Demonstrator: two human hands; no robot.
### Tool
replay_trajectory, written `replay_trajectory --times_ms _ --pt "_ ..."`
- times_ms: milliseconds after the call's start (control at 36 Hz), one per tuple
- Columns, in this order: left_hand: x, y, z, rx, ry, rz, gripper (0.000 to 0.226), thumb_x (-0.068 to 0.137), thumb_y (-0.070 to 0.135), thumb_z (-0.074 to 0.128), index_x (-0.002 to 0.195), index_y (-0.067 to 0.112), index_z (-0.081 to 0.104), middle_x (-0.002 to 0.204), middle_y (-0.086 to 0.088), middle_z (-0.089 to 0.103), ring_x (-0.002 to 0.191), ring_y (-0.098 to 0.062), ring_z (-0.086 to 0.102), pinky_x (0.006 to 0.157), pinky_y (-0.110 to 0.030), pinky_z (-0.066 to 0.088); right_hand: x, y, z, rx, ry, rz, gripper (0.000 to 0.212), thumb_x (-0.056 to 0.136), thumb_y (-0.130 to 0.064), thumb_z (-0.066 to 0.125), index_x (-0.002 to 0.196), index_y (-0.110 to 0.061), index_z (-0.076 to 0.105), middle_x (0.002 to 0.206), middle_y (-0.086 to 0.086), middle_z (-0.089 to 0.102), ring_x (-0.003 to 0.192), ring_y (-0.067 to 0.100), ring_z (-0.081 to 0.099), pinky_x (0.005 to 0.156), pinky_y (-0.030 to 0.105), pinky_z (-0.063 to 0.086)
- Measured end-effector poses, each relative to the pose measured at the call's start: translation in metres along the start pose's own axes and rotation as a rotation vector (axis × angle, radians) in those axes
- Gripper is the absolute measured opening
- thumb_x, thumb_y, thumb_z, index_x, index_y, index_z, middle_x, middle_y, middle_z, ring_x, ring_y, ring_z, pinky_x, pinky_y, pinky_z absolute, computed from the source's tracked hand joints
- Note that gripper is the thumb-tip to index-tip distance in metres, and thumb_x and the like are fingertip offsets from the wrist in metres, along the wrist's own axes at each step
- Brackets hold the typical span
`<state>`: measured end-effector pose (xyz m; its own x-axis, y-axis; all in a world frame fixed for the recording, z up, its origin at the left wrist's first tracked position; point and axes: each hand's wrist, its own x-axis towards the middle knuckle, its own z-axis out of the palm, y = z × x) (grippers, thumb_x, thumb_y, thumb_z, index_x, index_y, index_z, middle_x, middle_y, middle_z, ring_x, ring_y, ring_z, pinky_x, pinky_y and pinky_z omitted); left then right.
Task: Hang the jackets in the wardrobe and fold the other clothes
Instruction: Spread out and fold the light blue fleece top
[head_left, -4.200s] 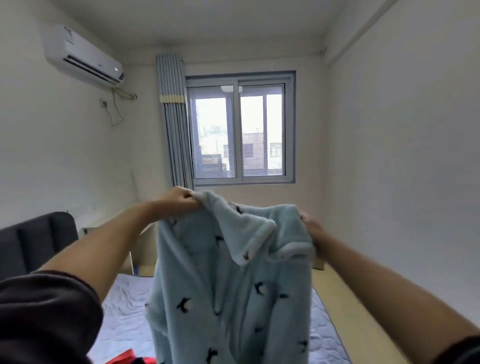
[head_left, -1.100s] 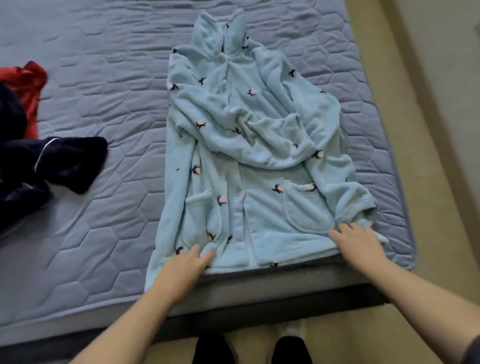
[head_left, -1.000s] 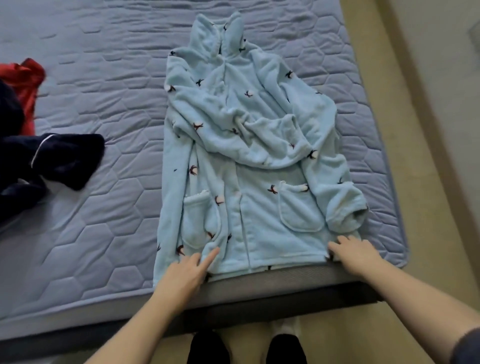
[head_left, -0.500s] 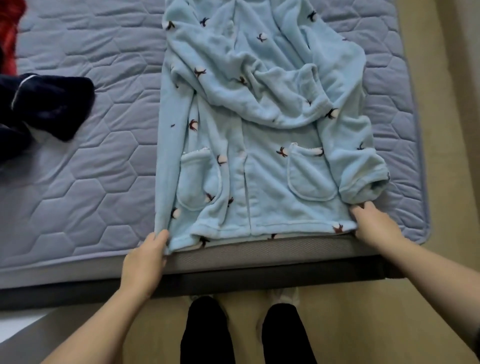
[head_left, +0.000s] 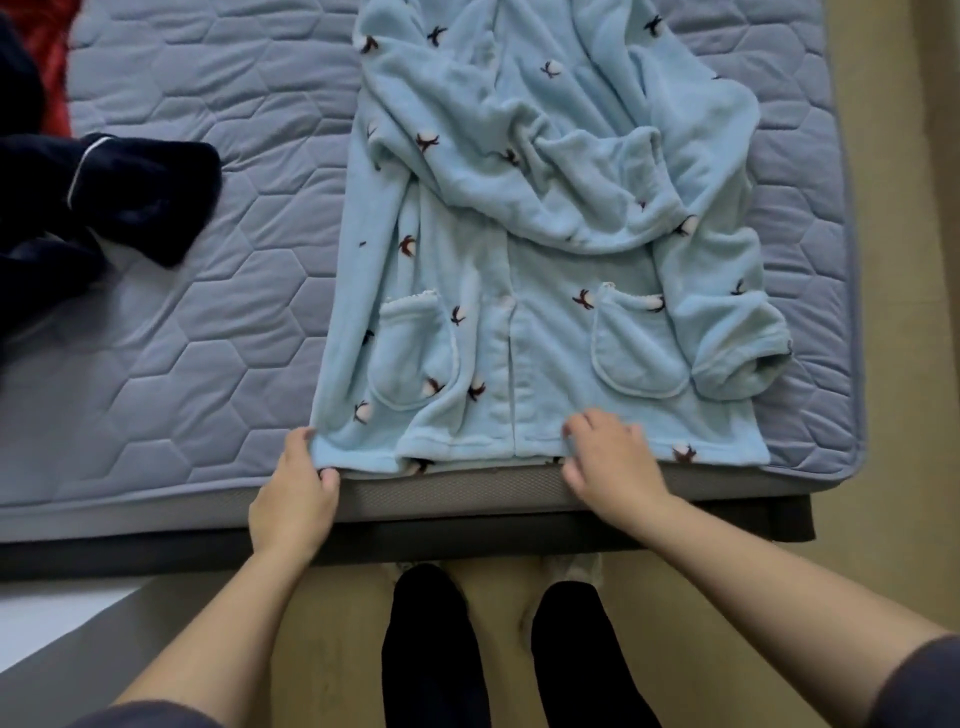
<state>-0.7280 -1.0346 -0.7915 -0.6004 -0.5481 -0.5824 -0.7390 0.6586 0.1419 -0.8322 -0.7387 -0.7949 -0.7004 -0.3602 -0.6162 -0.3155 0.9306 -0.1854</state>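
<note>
Fleece top (head_left: 519, 291) flat on the mattress (head_left: 208, 338), hem along its near edge, long axis away from that edge. Left grip (head_left: 293, 493) pinching the hem's left corner; right grip (head_left: 613, 457) clenched on the hem mid-width. Both at that edge; fold likely away from it.

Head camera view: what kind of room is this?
Probably a bedroom: a quilted mattress on a dark bed frame, a light blue robe spread on it, dark clothes heaped at its left.
</note>
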Motion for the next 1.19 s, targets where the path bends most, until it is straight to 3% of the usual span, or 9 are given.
replay_trajectory --times_ms 139,389,556,694,833,944,1028,1111,1194 --pt "0.014 -0.003 0.002 0.018 0.01 -0.03 0.028 0.092 0.02 0.051 0.117 0.016 0.041 0.097 -0.012 0.061 0.085 -0.034 0.057 0.067 -0.038 0.041 0.034 -0.074 0.016 0.542 -0.068 0.178 0.04 0.089 -0.05 0.051 0.113 -0.018 0.055 0.113 -0.001 0.057 0.104 0.022 0.057 0.084 0.035 0.044" --pt "0.018 -0.048 0.012 0.009 0.026 -0.049 0.011 0.088 0.014 0.043 0.093 0.02 0.05 0.079 -0.008 0.057 0.071 -0.031 0.053 0.063 -0.037 0.044 0.051 -0.085 0.029 0.491 -0.052 0.426 0.032 0.09 -0.033 0.055 0.112 -0.011 0.057 0.117 0.012 0.06 0.105 0.033 0.057 0.08 0.036 0.044" --pt "0.022 -0.044 0.008 -0.548 -0.228 -0.29 0.032 0.095 0.01 0.032 0.106 0.021 0.06 0.062 -0.014 0.063 0.037 -0.021 0.055 0.049 -0.03 0.045 0.031 -0.066 0.026 0.379 -0.143 0.433 0.032 0.086 -0.05 0.058 0.086 -0.018 0.052 0.098 0.005 0.062 0.092 0.027 0.058 0.069 0.033 0.041" --pt "0.034 -0.049 -0.014 -0.183 -0.474 -0.135 0.021 0.093 0.033 0.048 0.092 0.017 0.061 0.072 -0.008 0.069 0.052 -0.024 0.067 0.066 -0.034 0.056 0.03 -0.065 0.014 0.376 -0.182 0.4 0.045 0.085 -0.063 0.051 0.1 -0.02 0.051 0.102 0.001 0.06 0.099 0.026 0.057 0.074 0.034 0.041" --pt "0.06 -0.011 -0.058 0.27 -0.735 -0.117 0.046 0.078 0.051 0.07 0.096 0.011 0.054 0.084 -0.008 0.065 0.058 -0.019 0.068 0.062 -0.03 0.057 0.048 -0.055 -0.024 0.499 0.062 0.431 0.032 0.091 -0.049 0.044 0.105 -0.02 0.048 0.101 -0.002 0.055 0.099 0.026 0.056 0.077 0.036 0.042" --pt "0.086 0.058 -0.078 0.382 -0.439 0.089 0.023 0.081 0.039 0.063 0.085 0.017 0.057 0.077 0.001 0.064 0.066 -0.016 0.068 0.07 -0.03 0.055 0.08 -0.03 -0.056 0.576 0.198 0.413 0.035 0.091 -0.03 0.052 0.121 -0.014 0.046 0.122 0.006 0.048 0.11 0.026 0.051 0.084 0.035 0.04" --pt "0.1 0.126 -0.079 0.257 -0.217 0.253 0.014 0.084 0.03 0.057 0.092 0.02 0.054 0.098 -0.004 0.06 0.096 -0.027 0.06 0.072 -0.031 0.044 0.112 -0.012 -0.079 1.024 0.297 0.518 0.054 0.088 -0.018 0.058 0.136 -0.013 0.033 0.112 0.008 0.051 0.095 0.024 0.055 0.074 0.03 0.041" --pt "0.116 0.19 -0.069 0.179 -0.02 0.47 0.034 0.084 0.023 0.061 0.115 0.017 0.047 0.118 -0.008 0.051 0.107 -0.029 0.051 0.075 -0.036 0.041 0.145 0.005 -0.108 1.626 0.436 0.685 0.07 0.088 -0.014 0.062 0.144 -0.023 0.021 0.111 0.007 0.051 0.073 0.015 0.055 0.059 0.029 0.049" --pt "0.135 0.237 -0.05 0.283 0.17 0.662 0.059 0.082 0.015 0.059 0.136 0.022 0.035 0.135 -0.008 0.037 0.122 -0.029 0.037 0.089 -0.04 0.038 0.17 0.025 -0.116 1.724 0.516 0.631 0.056 0.087 -0.013 0.063 0.13 -0.034 0.035 0.123 0.003 0.05 0.09 0.02 0.06 0.06 0.03 0.052"
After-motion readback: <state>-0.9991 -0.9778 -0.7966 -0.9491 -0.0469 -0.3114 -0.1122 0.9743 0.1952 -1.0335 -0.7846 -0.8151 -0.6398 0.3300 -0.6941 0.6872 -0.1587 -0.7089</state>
